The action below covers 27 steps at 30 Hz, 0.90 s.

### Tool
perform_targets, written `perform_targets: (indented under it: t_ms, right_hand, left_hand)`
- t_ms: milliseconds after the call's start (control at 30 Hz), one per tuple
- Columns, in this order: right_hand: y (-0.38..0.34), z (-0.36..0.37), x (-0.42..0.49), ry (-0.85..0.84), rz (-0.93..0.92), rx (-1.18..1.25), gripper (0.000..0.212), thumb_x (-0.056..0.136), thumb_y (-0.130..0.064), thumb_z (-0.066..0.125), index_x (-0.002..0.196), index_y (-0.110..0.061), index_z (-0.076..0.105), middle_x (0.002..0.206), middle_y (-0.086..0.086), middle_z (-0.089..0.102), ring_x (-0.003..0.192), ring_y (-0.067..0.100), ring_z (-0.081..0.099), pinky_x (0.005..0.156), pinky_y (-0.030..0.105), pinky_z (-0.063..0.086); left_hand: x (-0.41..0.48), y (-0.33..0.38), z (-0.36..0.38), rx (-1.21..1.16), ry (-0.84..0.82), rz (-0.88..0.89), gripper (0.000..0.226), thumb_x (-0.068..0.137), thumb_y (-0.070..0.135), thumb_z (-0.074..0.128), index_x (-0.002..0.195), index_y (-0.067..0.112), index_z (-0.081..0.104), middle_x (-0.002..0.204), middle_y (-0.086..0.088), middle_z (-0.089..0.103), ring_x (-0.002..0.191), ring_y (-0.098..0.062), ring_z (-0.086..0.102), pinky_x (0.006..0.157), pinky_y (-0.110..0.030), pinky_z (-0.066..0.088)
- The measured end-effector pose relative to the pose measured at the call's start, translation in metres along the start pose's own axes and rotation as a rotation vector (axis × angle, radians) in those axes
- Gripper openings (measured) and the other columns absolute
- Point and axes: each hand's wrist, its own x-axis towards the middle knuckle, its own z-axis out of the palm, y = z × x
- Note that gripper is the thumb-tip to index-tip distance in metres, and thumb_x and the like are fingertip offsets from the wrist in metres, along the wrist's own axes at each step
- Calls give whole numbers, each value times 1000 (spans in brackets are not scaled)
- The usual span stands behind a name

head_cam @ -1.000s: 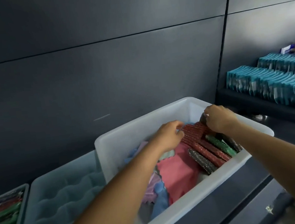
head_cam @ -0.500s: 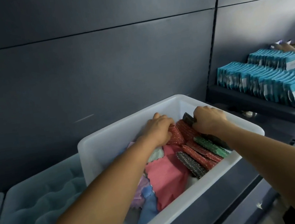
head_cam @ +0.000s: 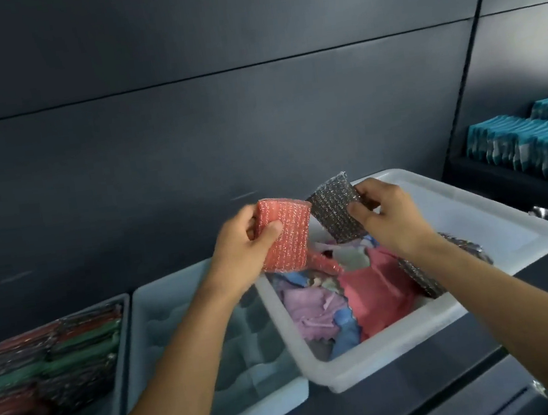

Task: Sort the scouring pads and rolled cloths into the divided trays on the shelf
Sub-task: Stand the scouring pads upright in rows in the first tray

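Both hands have lifted out of the white plastic tub (head_cam: 419,337) since 0.5 s ago, and each has brought 1 pad up with it. My left hand (head_cam: 239,246) grips a red metallic-mesh scouring pad (head_cam: 286,236), thumb on the front face and fingers behind. My right hand (head_cam: 387,217) pinches a grey metallic-mesh scouring pad (head_cam: 334,206) by its right edge. The 2 pads hang above the tub's far left corner, with their inner edges meeting or overlapping; I cannot tell which. Loose pink, lilac and blue cloths (head_cam: 372,288) lie unrolled in the tub. Just left of it is a translucent divided tray (head_cam: 181,308), and farther left a second tray (head_cam: 126,329) holds rows of red, green and grey pads.

Risks, as I judge them:
1. The right-hand pinch is shallow, so a fast swing left may drop the grey pad into the wrong tray.
2. The tub appears to overlap the divided tray, so a forearm knock on its rim may shift both.
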Motion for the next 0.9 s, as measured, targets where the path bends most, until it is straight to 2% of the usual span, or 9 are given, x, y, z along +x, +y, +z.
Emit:
perform_targets:
  t_ms: [67, 133, 233, 333, 567, 667, 733, 800, 900]
  right_hand:
    - [-14, 15, -5, 2, -24, 36, 8, 88, -15, 61, 88, -6, 62, 76, 13, 65, 75, 34, 60, 71, 44, 51]
    - [-30, 28, -10, 0, -39, 84, 8, 88, -16, 62, 88, -8, 64, 77, 10, 66, 75, 31, 61, 72, 44, 52]
    - [-55, 45, -19, -39, -65, 172, 5, 88, -15, 63, 87, -11, 64, 74, 1, 65, 71, 21, 60, 66, 35, 51]
    - [-80, 58, -30, -89, -135, 233, 5, 88, -12, 65, 83, -14, 63, 70, -3, 63, 63, 13, 54, 63, 27, 46]
    - [-126, 94, -47, -161, -190, 317, 7, 89, -11, 65, 82, -14, 63, 69, -11, 62, 60, 0, 53, 58, 11, 40]
    - [-143, 112, -52, -193, -206, 342, 9, 88, -10, 65, 82, -16, 62, 71, -9, 63, 62, 4, 53, 61, 15, 43]
    - [-154, 124, -55, -219, -208, 365, 9, 88, -9, 65, 82, -15, 62, 72, -3, 64, 63, 9, 53, 64, 20, 44]
    - [-164, 135, -58, -246, -216, 391, 5, 88, -9, 65, 84, -12, 64, 73, 4, 66, 63, 10, 53, 63, 20, 44]
    - [-175, 150, -63, -275, -230, 427, 5, 88, -8, 65, 85, -13, 64, 71, -5, 64, 60, 2, 52, 61, 13, 42]
  left_hand:
    - [-18, 1, -18, -111, 61, -2, 17, 94, 14, 62, 98, 31, 60, 97, 14, 68, 84, 9, 66, 69, -11, 51]
    - [-34, -1, -32, -156, 110, -13, 16, 95, 14, 62, 99, 30, 61, 98, 11, 70, 88, 4, 68, 72, -14, 52]
    - [-54, -3, -54, -194, 143, -20, 13, 96, 16, 60, 104, 26, 62, 103, 6, 71, 93, -4, 70, 77, -21, 55]
    - [-69, -4, -85, -143, 165, -1, 13, 97, 19, 58, 107, 27, 60, 104, 6, 70, 94, -5, 69, 80, -23, 57]
    - [-116, -17, -176, 1, 250, -59, 28, 95, 30, 57, 122, 26, 54, 113, 9, 66, 98, 1, 66, 74, -14, 55]
    - [-137, -33, -208, 138, 208, -116, 40, 91, 35, 60, 128, 27, 52, 120, 12, 63, 105, 1, 63, 88, -23, 55]
    - [-148, -44, -227, 210, 193, -182, 45, 91, 30, 63, 134, 31, 49, 127, 15, 57, 121, -2, 53, 103, -33, 45]
    - [-156, -53, -242, 300, 184, -216, 42, 90, 24, 67, 127, 37, 52, 123, 20, 57, 125, -1, 48, 109, -35, 39]
    - [-160, -67, -252, 479, 114, -222, 32, 86, 25, 72, 112, 38, 58, 121, 18, 62, 119, -3, 55, 108, -39, 42]
